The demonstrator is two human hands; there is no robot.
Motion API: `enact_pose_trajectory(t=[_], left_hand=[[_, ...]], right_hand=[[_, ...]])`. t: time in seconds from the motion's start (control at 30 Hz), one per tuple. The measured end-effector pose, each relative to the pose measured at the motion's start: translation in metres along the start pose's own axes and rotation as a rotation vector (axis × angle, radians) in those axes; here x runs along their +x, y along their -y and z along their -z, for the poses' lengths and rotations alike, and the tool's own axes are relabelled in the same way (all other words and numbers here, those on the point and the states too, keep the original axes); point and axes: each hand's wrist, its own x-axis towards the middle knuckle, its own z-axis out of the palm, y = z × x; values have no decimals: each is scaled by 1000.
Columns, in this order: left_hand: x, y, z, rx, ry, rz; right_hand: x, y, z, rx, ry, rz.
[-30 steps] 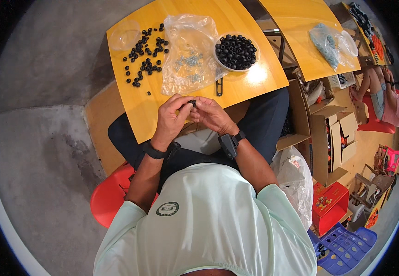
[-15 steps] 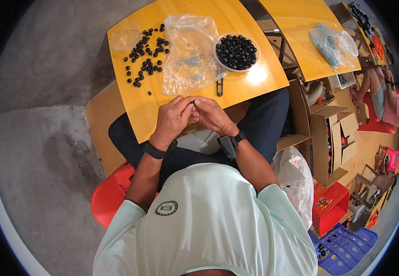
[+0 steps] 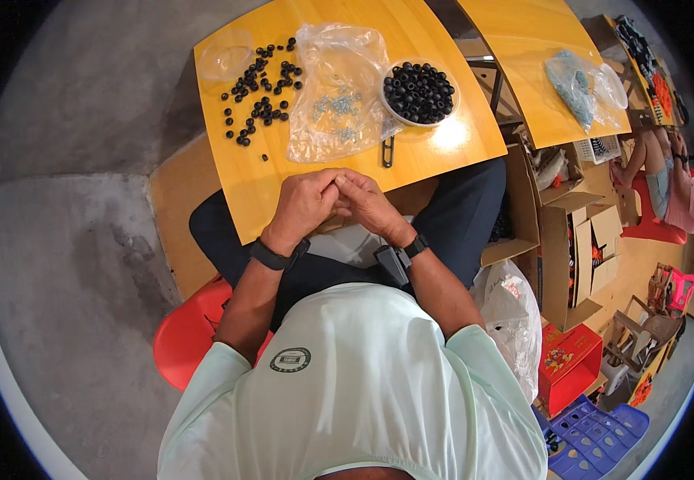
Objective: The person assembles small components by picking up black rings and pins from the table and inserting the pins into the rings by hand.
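Left hand (image 3: 303, 204): at near worktop (image 3: 255, 196) edge, fingers curled, pinching; contents hidden
Right hand (image 3: 369, 206): same edge, fingertips meeting left's, pinched; contents hidden

No readable lettering — marks only.
Left, a round green badge (image 3: 291, 360) on the pale shirt (image 3: 387, 392); right, print on a red box (image 3: 568, 370) — too small.

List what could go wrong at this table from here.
The left hand and right hand meet by the near edge of the table; any small piece pinched there, hidden from view, might fall.
The loose black beads lie uncontained, so a bump could roll some off.
The tiny pale bits lie in or on the crumpled clear bag; tugging it might scatter them.
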Motion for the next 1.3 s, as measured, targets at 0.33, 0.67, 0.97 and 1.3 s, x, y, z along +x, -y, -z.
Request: enact_pose_trajectory(t=[0.33,0.67,0.97,1.3], left_hand=[[-5,8,7,-96,90,137],[-9,12,7,-176,64,175],[-10,17,3,-313,95,222],[-8,22,-8,-526,-60,366]], right_hand=[[-3,-2,-12,-67,-118,-53],[-3,-1,-19,-112,-159,-57],[-2,2,-6,125,-35,-34],[-4,11,2,421,57,-53]])
